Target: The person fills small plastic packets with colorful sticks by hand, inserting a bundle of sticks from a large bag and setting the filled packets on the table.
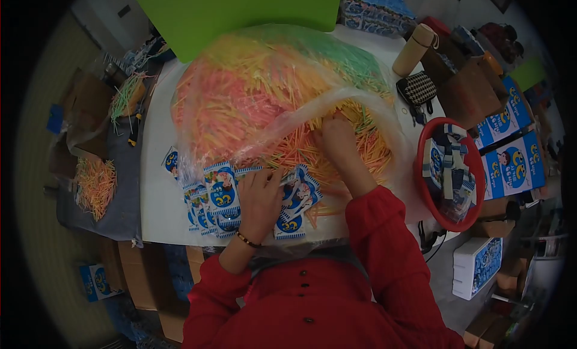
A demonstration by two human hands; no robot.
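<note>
Your right hand (336,136) digs, fingers curled, into the clear plastic bag of coloured sticks (258,91); your left hand (259,199) lies flat on blue printed sachets (219,196) mid-frame; most sticks remain.

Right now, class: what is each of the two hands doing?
Left hand: flat on small blue printed packets, holding nothing.
Right hand: fingers among thin orange plastic sticks; grip unclear.

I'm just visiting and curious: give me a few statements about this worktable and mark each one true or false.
1. The right hand reaches into the clear bag of coloured sticks. True.
2. The left hand rests on blue printed packets. True.
3. The red basket is empty. False: it holds packets.
4. The person wears green sleeves. False: the sleeves are red.
5. A tan cylindrical bottle stands beyond the bag. True.
</note>
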